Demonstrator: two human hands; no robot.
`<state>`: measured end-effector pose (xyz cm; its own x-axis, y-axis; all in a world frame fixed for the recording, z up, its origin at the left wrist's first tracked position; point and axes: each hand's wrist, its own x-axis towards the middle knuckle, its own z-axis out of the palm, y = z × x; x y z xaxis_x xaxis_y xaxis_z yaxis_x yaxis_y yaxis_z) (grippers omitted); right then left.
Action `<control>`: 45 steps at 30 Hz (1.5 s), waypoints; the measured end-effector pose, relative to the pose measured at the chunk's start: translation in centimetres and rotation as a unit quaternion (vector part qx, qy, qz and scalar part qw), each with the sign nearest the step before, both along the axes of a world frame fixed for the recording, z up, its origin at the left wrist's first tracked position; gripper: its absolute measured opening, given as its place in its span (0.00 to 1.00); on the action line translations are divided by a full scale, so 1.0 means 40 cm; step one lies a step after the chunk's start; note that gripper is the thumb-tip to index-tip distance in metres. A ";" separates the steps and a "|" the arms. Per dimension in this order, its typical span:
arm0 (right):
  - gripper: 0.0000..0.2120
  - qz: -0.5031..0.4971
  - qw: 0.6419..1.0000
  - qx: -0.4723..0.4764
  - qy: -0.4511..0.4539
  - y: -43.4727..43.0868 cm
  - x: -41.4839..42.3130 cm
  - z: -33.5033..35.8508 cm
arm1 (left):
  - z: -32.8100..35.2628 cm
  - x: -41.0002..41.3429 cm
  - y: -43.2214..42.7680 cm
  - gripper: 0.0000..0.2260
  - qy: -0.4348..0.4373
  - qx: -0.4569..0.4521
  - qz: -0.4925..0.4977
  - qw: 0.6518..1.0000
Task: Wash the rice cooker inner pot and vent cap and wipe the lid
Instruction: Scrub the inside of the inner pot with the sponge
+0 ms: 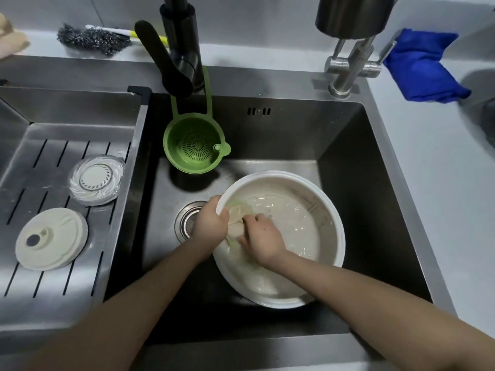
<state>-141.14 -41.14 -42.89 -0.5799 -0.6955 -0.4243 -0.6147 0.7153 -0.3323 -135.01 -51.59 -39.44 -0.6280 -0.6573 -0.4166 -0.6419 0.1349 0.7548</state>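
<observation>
Inner pot (321, 199) in sink (348, 156), front-right part of basin, mouth up, slightly tilted. White rim, pale grey inside, soapy water pooled. Left hand (211, 220) clamped on pot's left rim. Right hand (263, 239) inside pot, fingers curled on yellow-green sponge (235, 214) (partly hidden) against left wall. Cream round cap (52, 239) on drain rack (32, 162), near its front edge.

Sponge (237, 216) mostly hidden under right hand (263, 241), drain (186, 222) part covered by left hand (211, 223), black faucet (182, 49) and steel cylinder (353, 14) cut by top edge, tan object (10, 36) cut by left edge, inner pot (281, 174) wall markings too blurred to read.
</observation>
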 end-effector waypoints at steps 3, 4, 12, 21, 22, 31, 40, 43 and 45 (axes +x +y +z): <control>0.12 0.034 0.998 -0.008 0.047 0.022 -0.021 0.062 | 0.014 0.025 -0.012 0.10 -0.054 0.004 0.012 0.998; 0.11 0.066 0.995 0.008 0.070 0.034 -0.026 0.089 | 0.022 0.026 -0.016 0.12 -0.071 0.007 0.008 0.997; 0.16 0.164 0.981 0.093 -0.034 0.020 -0.005 0.130 | 0.034 0.018 0.002 0.18 -0.028 0.108 0.054 0.992; 0.11 -0.448 0.871 -0.119 -0.162 -0.129 -0.029 -0.014 | 0.020 0.029 0.013 0.18 0.037 0.138 0.091 0.986; 0.12 -0.506 0.834 -0.141 -0.166 -0.138 -0.039 -0.016 | 0.021 0.032 0.011 0.19 0.032 0.137 0.086 0.986; 0.04 -0.097 0.991 -0.083 -0.040 -0.111 0.022 0.009 | 0.035 0.036 0.027 0.13 0.064 0.149 0.095 0.982; 0.02 -0.276 0.945 -0.160 -0.074 -0.127 -0.021 0.003 | 0.034 0.036 0.020 0.18 0.040 0.127 0.072 0.989; 0.03 -0.160 0.959 -0.210 -0.107 -0.096 0.032 0.018 | 0.031 0.032 0.025 0.15 0.051 0.132 0.076 0.987; 0.05 -0.158 0.952 -0.239 -0.102 -0.099 0.023 0.027 | 0.030 0.033 0.024 0.16 0.050 0.127 0.073 0.988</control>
